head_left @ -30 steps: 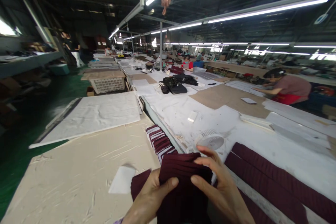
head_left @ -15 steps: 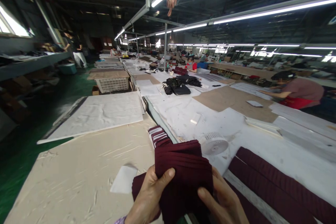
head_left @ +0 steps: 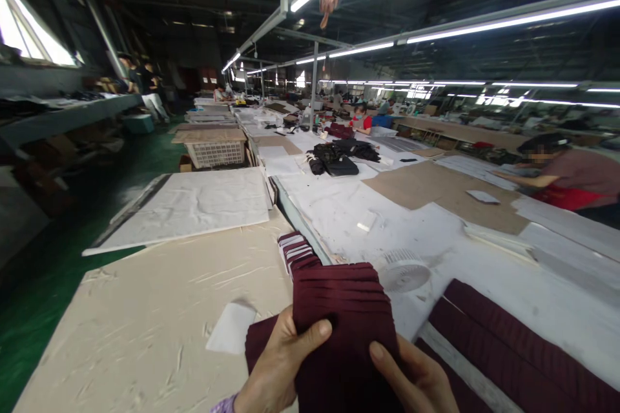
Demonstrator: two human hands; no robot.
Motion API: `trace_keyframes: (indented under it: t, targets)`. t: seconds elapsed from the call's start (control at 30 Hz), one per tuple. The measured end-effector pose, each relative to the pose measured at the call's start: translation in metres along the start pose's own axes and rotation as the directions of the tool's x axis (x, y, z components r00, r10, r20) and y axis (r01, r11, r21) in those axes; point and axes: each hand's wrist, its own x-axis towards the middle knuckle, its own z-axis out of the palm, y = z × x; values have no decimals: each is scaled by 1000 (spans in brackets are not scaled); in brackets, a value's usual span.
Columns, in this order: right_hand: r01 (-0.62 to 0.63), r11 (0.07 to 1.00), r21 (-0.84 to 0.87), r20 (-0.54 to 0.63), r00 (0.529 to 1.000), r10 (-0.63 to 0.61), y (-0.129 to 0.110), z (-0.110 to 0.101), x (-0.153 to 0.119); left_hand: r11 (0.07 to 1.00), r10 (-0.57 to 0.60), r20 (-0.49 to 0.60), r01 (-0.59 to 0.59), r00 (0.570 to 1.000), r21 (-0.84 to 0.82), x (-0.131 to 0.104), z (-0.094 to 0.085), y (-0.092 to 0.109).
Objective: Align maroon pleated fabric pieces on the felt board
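Note:
A stack of maroon fabric pieces [head_left: 346, 319] is held up between my two hands, its top edges fanned in steps. My left hand [head_left: 285, 358] grips the left side, thumb across the front and fingers hidden behind. On the right edge my right hand [head_left: 411, 371] is closed in the same way, thumb on the front. Behind the stack lies a bundle of maroon and white pieces [head_left: 299, 251] by the table's edge. More maroon fabric strips [head_left: 523, 342] lie in rows on the white table at right.
A white fan [head_left: 405, 274] lies on the white-covered table [head_left: 334, 219]. At left is a beige-covered table [head_left: 145, 316] with a white scrap [head_left: 231, 328]. Dark garments [head_left: 339, 156] are heaped farther off. A person [head_left: 576, 174] bends over the table at right.
The stack's upper layers, skewed and twisted before, are now lined up in more even steps. My right thumb has shifted slightly up, and the view has turned a little left.

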Motion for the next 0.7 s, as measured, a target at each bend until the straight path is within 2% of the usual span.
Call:
trace_keyframes:
  t: [0.1, 0.17, 0.23, 0.3, 0.33, 0.37, 0.5, 0.63, 0.7]
  targets:
    - [52, 997, -65, 23, 998, -50, 5, -3, 4, 1000, -12, -11, 12, 1000, 4, 3, -2, 2]
    - [148, 976, -161, -22, 988, -153, 8, -7, 6, 1000, -20, 8, 20, 1000, 20, 4, -4, 5]
    - [275, 915, -296, -125, 938, -322, 8, -11, 8, 998, -25, 51, 22, 998, 55, 4, -6, 8]
    - [368, 833, -412, -194, 858, -475, 5, -14, 9, 994, -50, 102, 40, 993, 105, 2, -6, 11]
    - [391, 806, -445, -197, 835, -514, 3, -16, 10, 990, -67, 123, 51, 990, 131, 1, -6, 12]
    - [400, 795, -456, -185, 832, -524, 1, -17, 11, 987, -81, 136, 60, 987, 152, 0, -7, 12]
    - [352, 860, -369, -140, 894, -426, -1, -16, 13, 980, -91, 154, 60, 984, 190, -1, -7, 11]
    - [326, 906, -270, -150, 915, -374, 7, -12, 13, 983, -81, 135, 57, 987, 176, 1, -11, 12]
    - [313, 925, -215, -78, 939, -335, 8, -8, 12, 986, -73, 121, 53, 990, 160, 2, -11, 13]
